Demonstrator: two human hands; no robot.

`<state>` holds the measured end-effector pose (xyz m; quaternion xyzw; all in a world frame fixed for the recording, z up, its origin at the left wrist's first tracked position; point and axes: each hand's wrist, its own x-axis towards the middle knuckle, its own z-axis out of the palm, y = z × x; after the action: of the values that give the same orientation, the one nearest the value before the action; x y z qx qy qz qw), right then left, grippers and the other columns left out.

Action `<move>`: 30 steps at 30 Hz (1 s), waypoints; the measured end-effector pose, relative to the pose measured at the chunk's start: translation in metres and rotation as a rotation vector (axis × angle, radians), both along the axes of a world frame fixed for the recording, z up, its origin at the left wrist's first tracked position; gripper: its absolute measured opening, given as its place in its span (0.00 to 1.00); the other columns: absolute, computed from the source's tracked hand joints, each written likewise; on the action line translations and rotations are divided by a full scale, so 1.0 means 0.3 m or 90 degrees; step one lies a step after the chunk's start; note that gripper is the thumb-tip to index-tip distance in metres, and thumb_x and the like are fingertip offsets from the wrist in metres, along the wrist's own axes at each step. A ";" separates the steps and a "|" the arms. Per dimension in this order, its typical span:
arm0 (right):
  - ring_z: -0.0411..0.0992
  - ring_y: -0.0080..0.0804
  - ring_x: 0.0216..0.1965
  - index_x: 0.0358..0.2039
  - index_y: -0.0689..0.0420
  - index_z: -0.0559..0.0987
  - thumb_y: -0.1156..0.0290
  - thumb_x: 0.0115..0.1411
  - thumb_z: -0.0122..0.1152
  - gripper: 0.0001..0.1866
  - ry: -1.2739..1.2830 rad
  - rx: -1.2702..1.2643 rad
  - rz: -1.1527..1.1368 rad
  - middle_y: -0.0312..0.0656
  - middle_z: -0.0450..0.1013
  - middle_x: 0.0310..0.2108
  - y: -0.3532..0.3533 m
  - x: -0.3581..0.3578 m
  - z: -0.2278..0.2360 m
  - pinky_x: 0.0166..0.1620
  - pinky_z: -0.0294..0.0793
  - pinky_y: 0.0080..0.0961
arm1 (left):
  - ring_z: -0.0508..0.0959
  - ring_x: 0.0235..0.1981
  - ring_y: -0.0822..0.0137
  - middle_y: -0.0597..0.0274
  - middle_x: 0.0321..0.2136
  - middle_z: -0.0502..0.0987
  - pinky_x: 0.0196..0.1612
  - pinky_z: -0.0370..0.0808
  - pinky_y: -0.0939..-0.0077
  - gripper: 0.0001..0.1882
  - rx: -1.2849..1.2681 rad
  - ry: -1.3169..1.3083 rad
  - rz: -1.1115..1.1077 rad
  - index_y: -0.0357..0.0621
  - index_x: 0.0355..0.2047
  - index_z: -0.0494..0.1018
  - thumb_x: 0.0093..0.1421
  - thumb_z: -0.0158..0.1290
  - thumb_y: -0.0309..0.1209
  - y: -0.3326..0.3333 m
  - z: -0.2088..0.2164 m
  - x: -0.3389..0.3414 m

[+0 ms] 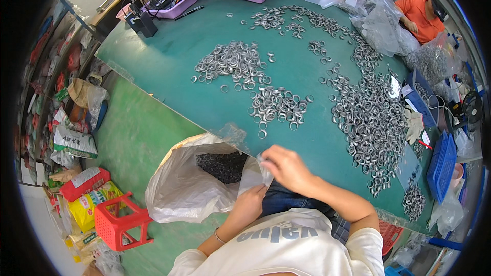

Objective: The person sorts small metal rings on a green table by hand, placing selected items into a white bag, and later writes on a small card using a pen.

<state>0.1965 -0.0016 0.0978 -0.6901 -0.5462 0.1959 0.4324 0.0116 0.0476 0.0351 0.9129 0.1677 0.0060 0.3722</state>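
Note:
Beside the table's near edge stands a white woven sack (171, 186) with its mouth wide, and small dark pieces (222, 167) show inside. At its right rim hangs a translucent plastic bag (251, 174); whether it is separate or the sack's liner I cannot tell. My left hand (249, 205) is closed on the lower part of this plastic. Higher up, by the table edge, my right hand (287, 169) pinches its top with bent fingers. Grey metal rings lie beyond on the green table (169, 66), the nearest in a small pile (279, 106).
Another ring pile (232, 62) lies farther back, and a large spread of rings (371, 122) covers the right side. A red stool (120, 220) stands at left. Blue baskets (441, 166) line the right edge. A person in orange (422, 15) sits at far right.

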 end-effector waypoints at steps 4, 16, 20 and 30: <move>0.74 0.48 0.33 0.36 0.63 0.77 0.78 0.56 0.59 0.07 -0.054 0.056 0.014 0.49 0.73 0.32 0.026 0.063 0.007 0.38 0.74 0.35 | 0.77 0.45 0.49 0.48 0.48 0.75 0.47 0.75 0.63 0.17 -0.006 0.015 -0.001 0.33 0.46 0.73 0.54 0.48 0.20 -0.003 0.000 -0.006; 0.67 0.44 0.41 0.32 0.60 0.74 0.80 0.51 0.62 0.07 -0.359 0.003 -0.210 0.43 0.67 0.37 0.007 0.433 -0.145 0.44 0.67 0.37 | 0.76 0.45 0.48 0.47 0.48 0.74 0.47 0.75 0.62 0.15 -0.023 0.013 -0.003 0.31 0.45 0.72 0.57 0.48 0.22 -0.005 0.000 -0.008; 0.67 0.46 0.40 0.32 0.60 0.74 0.80 0.53 0.60 0.06 -0.312 0.004 -0.205 0.44 0.67 0.35 -0.006 0.455 -0.144 0.43 0.66 0.37 | 0.77 0.44 0.47 0.46 0.48 0.75 0.47 0.75 0.62 0.15 -0.022 0.007 -0.008 0.31 0.45 0.73 0.57 0.49 0.22 -0.006 0.003 -0.007; 0.69 0.44 0.38 0.36 0.60 0.74 0.75 0.58 0.58 0.06 0.089 0.032 -0.054 0.46 0.68 0.36 -0.023 0.052 0.028 0.42 0.70 0.32 | 0.77 0.43 0.48 0.47 0.46 0.75 0.46 0.75 0.61 0.15 -0.013 0.002 0.003 0.32 0.45 0.73 0.57 0.49 0.22 -0.006 -0.006 -0.009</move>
<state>0.2120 -0.0085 0.1060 -0.6863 -0.4899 0.2113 0.4943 0.0088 0.0457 0.0333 0.9086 0.1702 0.0038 0.3814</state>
